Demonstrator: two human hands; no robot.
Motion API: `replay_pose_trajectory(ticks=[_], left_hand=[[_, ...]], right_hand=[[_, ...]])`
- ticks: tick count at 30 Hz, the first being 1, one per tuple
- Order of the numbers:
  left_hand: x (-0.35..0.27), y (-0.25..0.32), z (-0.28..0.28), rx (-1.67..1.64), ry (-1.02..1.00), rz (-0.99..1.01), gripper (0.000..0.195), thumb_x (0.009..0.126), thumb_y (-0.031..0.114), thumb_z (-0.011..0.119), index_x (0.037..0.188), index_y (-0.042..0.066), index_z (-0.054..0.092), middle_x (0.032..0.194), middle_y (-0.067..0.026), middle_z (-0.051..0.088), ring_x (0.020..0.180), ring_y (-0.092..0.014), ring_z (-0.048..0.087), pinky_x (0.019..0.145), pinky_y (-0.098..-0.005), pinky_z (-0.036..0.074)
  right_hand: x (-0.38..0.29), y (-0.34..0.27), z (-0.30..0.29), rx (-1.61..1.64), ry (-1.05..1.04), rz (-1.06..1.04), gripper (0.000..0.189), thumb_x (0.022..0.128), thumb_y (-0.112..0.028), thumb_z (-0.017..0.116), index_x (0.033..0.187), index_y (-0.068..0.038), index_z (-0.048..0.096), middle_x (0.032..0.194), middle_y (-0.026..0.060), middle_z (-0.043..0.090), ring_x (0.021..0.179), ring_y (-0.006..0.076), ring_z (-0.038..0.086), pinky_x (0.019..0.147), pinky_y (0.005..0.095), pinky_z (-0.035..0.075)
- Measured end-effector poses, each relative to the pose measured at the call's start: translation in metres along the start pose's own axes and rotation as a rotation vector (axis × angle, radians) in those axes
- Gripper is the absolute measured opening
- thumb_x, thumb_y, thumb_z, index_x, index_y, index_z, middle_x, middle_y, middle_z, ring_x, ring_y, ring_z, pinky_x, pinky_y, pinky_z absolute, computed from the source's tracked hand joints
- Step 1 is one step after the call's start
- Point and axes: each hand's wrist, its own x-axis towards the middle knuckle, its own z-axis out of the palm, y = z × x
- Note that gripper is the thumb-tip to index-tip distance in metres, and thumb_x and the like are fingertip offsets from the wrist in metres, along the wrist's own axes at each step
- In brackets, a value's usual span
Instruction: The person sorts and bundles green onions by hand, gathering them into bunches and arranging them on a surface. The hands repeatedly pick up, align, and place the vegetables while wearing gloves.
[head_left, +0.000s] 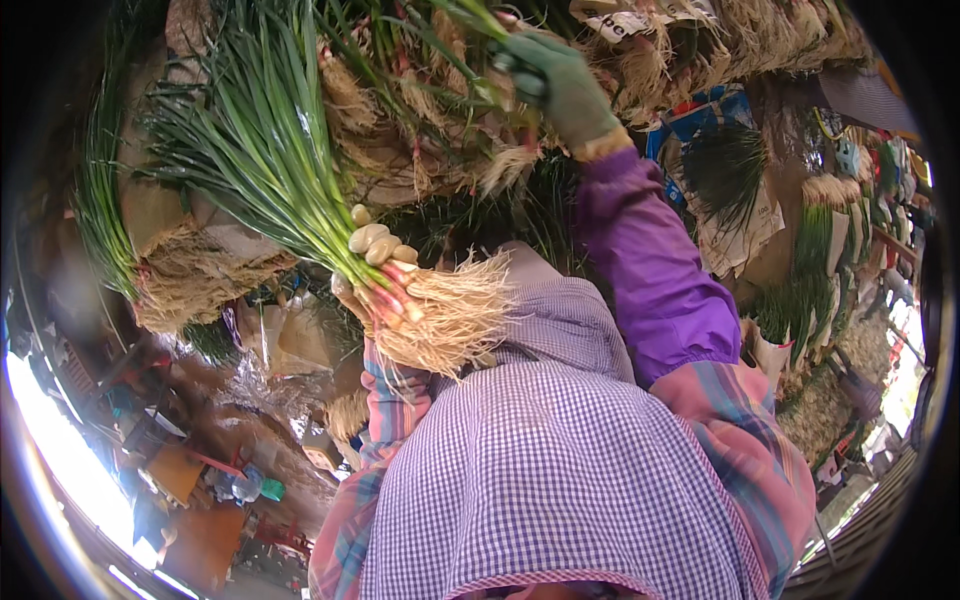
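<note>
My left hand (381, 248) is wrapped around a thick bunch of scallions (292, 172) in front of the apron. Their long green leaves fan out to the upper left, and the reddish-white bases with pale stringy roots (450, 315) point to the lower right. Farther forward, my right hand (562, 90), in a green glove, grips green scallion stalks (476, 16) at the pile. Motion blur and the glove hide how many stalks it holds. Just below that hand, loose scallions with roots (514, 161) hang over the pile's near edge.
More scallions with dry roots (675, 60) lie heaped along the top. At left, another bundle (105, 225) rests on brown sacking (217, 262). Bundles wrapped in paper (814, 232) stand in rows at right. An orange-brown table (202, 544) is at lower left.
</note>
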Motion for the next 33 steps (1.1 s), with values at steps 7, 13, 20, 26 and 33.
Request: replay_pose_trajectory(ticks=[7, 13, 20, 26, 33], left_hand=[[-0.006, 0.023, 0.015, -0.003, 0.015, -0.117, 0.054, 0.08, 0.005, 0.071, 0.127, 0.004, 0.046, 0.093, 0.0003, 0.061, 0.089, -0.017, 0.059, 0.099, -0.0422, 0.04], [-0.012, 0.007, 0.008, 0.017, 0.03, -0.008, 0.072, 0.081, 0.01, 0.071, 0.141, 0.001, 0.033, 0.097, -0.0006, 0.052, 0.092, -0.018, 0.055, 0.104, -0.0452, 0.039], [-0.014, 0.033, 0.028, 0.086, -0.015, -0.128, 0.064, 0.084, 0.012, 0.066, 0.14, 0.002, 0.037, 0.083, -0.0013, 0.062, 0.081, -0.016, 0.062, 0.098, -0.0364, 0.041], [-0.018, 0.037, 0.03, 0.105, 0.145, -0.187, 0.05, 0.085, 0.008, 0.063, 0.132, 0.007, 0.048, 0.082, 0.0028, 0.06, 0.078, -0.014, 0.059, 0.093, -0.0344, 0.043], [-0.002, 0.037, 0.033, -0.005, 0.011, -0.288, 0.04, 0.091, 0.011, 0.06, 0.129, 0.008, 0.048, 0.083, 0.0003, 0.06, 0.076, -0.015, 0.057, 0.087, -0.0378, 0.044]], right_hand=[[-0.158, 0.121, -0.112, -2.055, -0.355, 0.576, 0.033, 0.094, -0.033, 0.045, 0.111, -0.011, 0.063, 0.098, 0.016, 0.068, 0.101, 0.0328, 0.063, 0.085, 0.0446, 0.049], [-0.057, 0.152, -0.015, -1.141, -0.217, 0.023, 0.041, 0.09, -0.043, 0.051, 0.105, -0.006, 0.064, 0.094, 0.0177, 0.066, 0.086, 0.0356, 0.063, 0.078, 0.0407, 0.049], [0.02, 0.131, 0.069, -0.738, -0.033, 0.284, 0.036, 0.082, -0.036, 0.068, 0.09, -0.001, 0.071, 0.076, 0.0087, 0.068, 0.069, 0.0167, 0.062, 0.065, 0.0326, 0.048], [-0.068, 0.045, 0.009, -0.219, -0.105, 0.131, 0.02, 0.092, -0.017, 0.06, 0.1, -0.001, 0.069, 0.071, 0.001, 0.064, 0.055, 0.0041, 0.054, 0.05, 0.0169, 0.041], [-0.133, -0.074, -0.013, -0.48, 0.31, -0.202, 0.027, 0.095, -0.017, 0.056, 0.118, -0.007, 0.064, 0.076, 0.0019, 0.065, 0.062, 0.0048, 0.057, 0.051, 0.0179, 0.043]])
